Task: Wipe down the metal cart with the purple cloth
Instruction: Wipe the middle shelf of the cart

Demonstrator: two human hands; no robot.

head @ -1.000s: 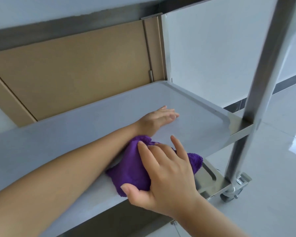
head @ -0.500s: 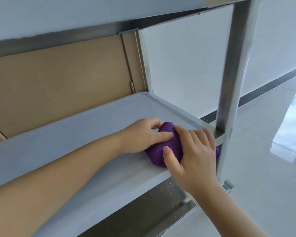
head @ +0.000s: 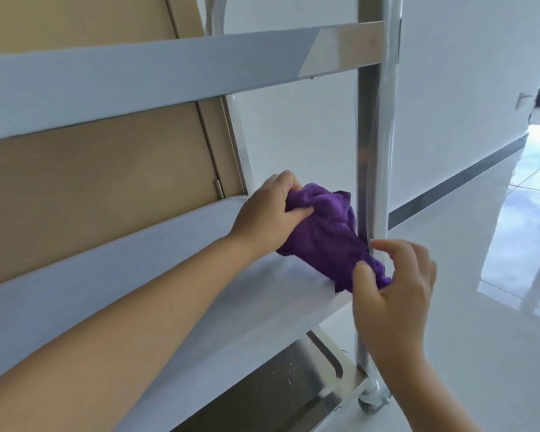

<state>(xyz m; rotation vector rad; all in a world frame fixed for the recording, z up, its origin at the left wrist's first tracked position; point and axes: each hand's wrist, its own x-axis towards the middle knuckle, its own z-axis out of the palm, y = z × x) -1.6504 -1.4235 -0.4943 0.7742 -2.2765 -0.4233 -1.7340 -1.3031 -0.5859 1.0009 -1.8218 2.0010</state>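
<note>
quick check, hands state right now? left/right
Left hand: closed, gripping the upper end of the purple cloth.
Right hand: thumb and fingers pinching the cloth's lower end, beside the cart post.

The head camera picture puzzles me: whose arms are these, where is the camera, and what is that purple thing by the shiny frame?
No machine here: a person wears a camera on the head, looking forward and down, so you see their own arms. The left hand grips the upper end of a crumpled purple cloth. The right hand pinches its lower end, near the upright steel post of a metal cart. The cloth hangs over the corner of the cart's middle shelf. Below are a lower shelf and a caster wheel on a glossy floor.
</note>
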